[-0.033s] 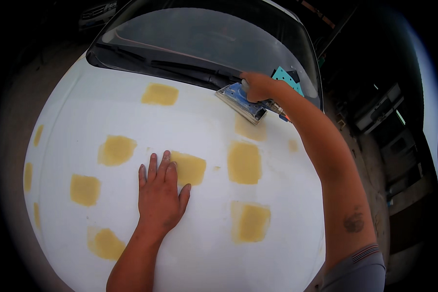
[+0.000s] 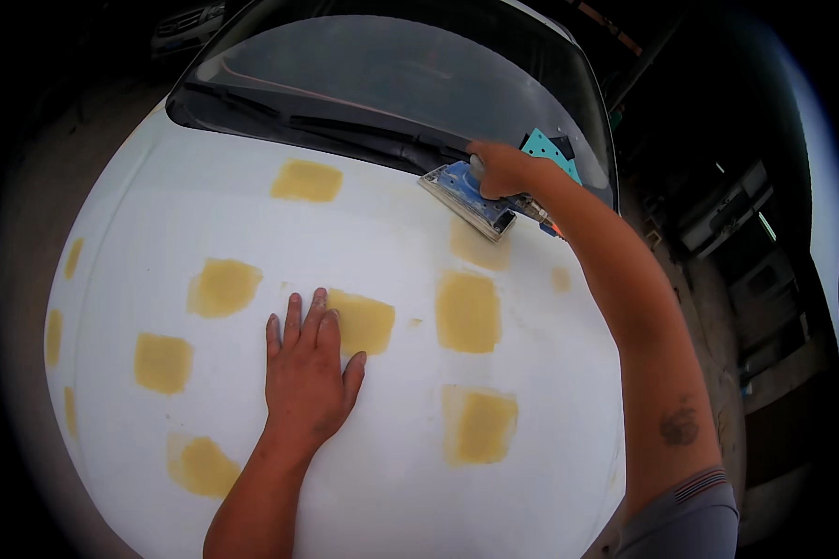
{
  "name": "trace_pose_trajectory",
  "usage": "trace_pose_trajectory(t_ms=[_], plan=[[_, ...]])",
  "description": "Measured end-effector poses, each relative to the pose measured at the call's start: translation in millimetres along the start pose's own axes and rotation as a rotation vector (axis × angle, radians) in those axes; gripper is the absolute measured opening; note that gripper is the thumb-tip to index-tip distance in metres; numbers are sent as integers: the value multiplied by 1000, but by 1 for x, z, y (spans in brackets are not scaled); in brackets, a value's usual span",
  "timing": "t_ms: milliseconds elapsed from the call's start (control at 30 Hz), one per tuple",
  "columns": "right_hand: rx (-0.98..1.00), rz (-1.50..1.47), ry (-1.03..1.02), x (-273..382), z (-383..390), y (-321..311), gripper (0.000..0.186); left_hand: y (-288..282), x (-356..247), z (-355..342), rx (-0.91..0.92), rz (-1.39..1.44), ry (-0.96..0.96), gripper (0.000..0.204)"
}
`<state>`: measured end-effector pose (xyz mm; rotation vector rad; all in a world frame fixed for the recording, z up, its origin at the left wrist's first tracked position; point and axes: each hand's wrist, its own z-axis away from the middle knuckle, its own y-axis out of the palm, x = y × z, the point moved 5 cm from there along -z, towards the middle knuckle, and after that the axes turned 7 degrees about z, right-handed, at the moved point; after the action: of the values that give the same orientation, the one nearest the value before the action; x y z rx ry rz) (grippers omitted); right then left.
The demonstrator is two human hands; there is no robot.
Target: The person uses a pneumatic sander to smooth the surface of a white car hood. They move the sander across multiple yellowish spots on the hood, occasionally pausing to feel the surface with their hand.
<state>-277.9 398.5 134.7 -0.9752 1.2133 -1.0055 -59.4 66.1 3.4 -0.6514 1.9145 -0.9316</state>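
Observation:
My right hand (image 2: 505, 170) is wrapped round the grip of a blue sander (image 2: 459, 179) with a rectangular pad. The pad lies on the white car hood (image 2: 373, 224), close to the windshield's base and partly over the upper edge of a yellow filler patch (image 2: 480, 247). Flat on the hood, my left hand (image 2: 309, 377) has its fingers spread and holds nothing. Its fingertips are beside another yellow patch (image 2: 365, 324), near the middle of the hood. Whitish dust shows on the fingertips.
More yellow patches, such as one at the right (image 2: 469, 312), dot the hood. Black wipers (image 2: 354, 135) lie below the windshield (image 2: 345, 65). A turquoise perforated sanding sheet (image 2: 543, 147) rests by the glass behind my right wrist. Another car (image 2: 186, 28) stands at the far left.
The sander and my right hand have shifted slightly to the right and nearer. My left hand has stayed in place.

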Motion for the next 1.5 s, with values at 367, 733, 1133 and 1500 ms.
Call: trace_pose_trajectory(t_ms=[367,733,1133,1500], plan=[[69,-41,38,-2,18,0,77,8,-11,-3,-14,-3,-22,55],[19,-9,1,27,-13,-7,78,4,1,1,-13,-3,-1,55],[97,-18,45,-27,-5,17,86,28,-9,-16,-19,-13,-27,54],[95,-67,-11,24,-48,3,82,46,-19,-31,-7,-42,-21,56]])
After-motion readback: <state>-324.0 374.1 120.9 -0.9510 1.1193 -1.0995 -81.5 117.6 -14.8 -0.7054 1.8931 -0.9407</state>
